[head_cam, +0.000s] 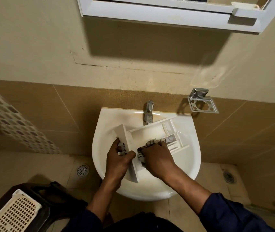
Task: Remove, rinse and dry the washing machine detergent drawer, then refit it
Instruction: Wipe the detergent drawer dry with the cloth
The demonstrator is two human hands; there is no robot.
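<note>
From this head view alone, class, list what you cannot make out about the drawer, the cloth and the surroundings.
1. Head view: the drawer front lettering's end, covered by the left hand.
2. Head view: most of the cloth and the compartment under it, hidden by the right hand.
3. Head view: the wall cabinet, cut off by the top edge.

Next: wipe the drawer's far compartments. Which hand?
Right. The right hand holds the cloth inside the drawer, nearest those compartments. The left hand grips the front panel, steadying it.
</note>
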